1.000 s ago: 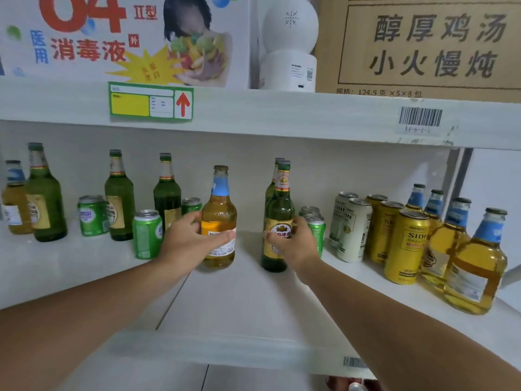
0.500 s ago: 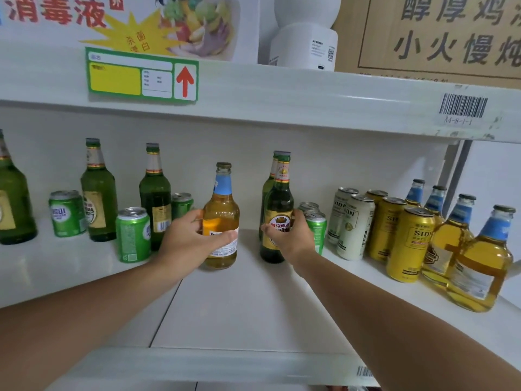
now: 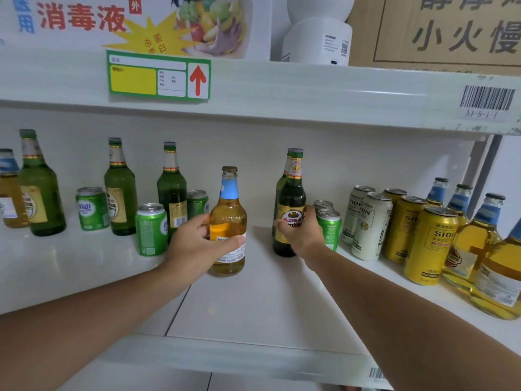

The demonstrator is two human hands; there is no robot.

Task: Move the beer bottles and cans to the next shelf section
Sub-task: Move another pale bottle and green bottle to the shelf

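My left hand [image 3: 198,244] wraps around a clear amber beer bottle with a blue neck label [image 3: 227,213], which stands upright on the white shelf [image 3: 253,300] near the seam between two sections. My right hand [image 3: 303,234] grips a dark green bottle with a gold label [image 3: 290,204]; a second green bottle stands right behind it. Two green cans [image 3: 328,227] sit just right of that hand. On the left section stand three green bottles [image 3: 119,190] and several green cans [image 3: 150,230].
On the right stand white cans [image 3: 370,224], gold cans [image 3: 428,244] and several amber bottles [image 3: 476,249]. A low upper shelf [image 3: 282,88] with a green price tag hangs overhead. The shelf's front lip [image 3: 239,354] runs below my forearms.
The view has shifted and drawn closer to the shelf. Both hands keep their hold on the same two bottles, which still stand on the shelf.
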